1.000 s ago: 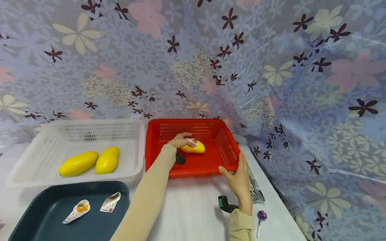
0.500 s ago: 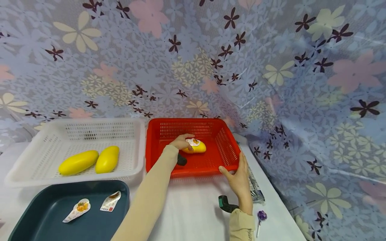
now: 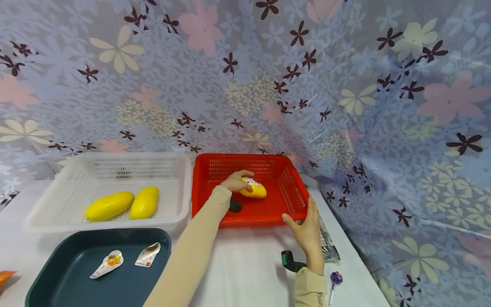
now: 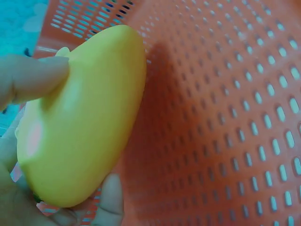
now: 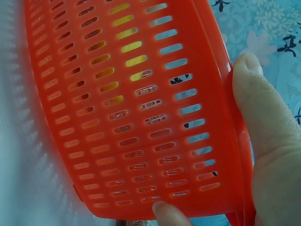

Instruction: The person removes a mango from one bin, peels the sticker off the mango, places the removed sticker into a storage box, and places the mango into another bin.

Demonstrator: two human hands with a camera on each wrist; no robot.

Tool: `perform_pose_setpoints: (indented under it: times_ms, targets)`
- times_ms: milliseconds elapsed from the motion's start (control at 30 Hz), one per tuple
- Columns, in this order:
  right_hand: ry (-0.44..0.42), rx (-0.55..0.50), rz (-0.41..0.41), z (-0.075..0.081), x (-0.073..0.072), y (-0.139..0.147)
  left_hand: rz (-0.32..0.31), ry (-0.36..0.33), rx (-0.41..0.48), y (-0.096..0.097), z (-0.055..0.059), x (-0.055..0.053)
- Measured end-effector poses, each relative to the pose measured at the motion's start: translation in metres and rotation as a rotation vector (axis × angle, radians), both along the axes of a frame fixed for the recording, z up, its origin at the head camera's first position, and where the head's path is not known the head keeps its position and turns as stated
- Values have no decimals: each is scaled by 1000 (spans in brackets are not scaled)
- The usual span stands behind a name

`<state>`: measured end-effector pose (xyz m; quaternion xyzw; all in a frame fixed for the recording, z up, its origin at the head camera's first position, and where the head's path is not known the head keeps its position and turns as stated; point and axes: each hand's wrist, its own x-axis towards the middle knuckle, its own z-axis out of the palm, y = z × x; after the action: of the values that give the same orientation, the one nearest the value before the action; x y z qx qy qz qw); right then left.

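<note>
My left hand (image 3: 236,182) grips a yellow mango (image 3: 255,190) inside the red basket (image 3: 233,222). A white printed label (image 3: 251,181) lies on the mango's upper side. In the left wrist view, thumb and fingers wrap the mango (image 4: 89,122) from the left and from below, close to the perforated basket wall (image 4: 235,113). My right hand (image 3: 307,232) holds the basket at its front right corner. The right wrist view shows the thumb along the rim (image 5: 221,52) and a fingertip at the perforated side. Yellow shows through the slots there.
Left of the red basket stands a white basket (image 3: 184,187) with two yellow mangoes (image 3: 110,206). A dark blue tray (image 3: 76,290) in front holds two printed labels (image 3: 109,263). At right lie a lollipop (image 3: 336,278) and a silvery packet (image 3: 327,243). An orange item (image 3: 4,277) shows at the left edge.
The head view has turned slightly left, bringing the orange item into sight. The mango in my left hand has tilted a little, its right end lower. My right hand keeps its place on the basket.
</note>
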<state>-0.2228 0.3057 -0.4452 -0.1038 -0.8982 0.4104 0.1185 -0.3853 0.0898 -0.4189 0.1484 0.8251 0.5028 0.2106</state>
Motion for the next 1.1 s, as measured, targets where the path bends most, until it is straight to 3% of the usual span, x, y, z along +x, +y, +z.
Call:
perform_pose_setpoints:
  times_ms: [233,400,567,700,867,1100]
  targets:
    - [-24,-5,1,1,0,1,15,37,143,0,17,5]
    - [-35,-7,11,1,1,2,46,168,182,-2,31,18]
    - [-25,-2,18,1,0,2,105,275,242,-9,49,40]
    - [-19,-5,19,0,0,2,111,360,284,-16,55,59]
    - [-13,-7,18,0,-1,2,98,459,345,-26,54,87]
    - [-37,-10,20,1,0,1,108,562,380,-44,42,133]
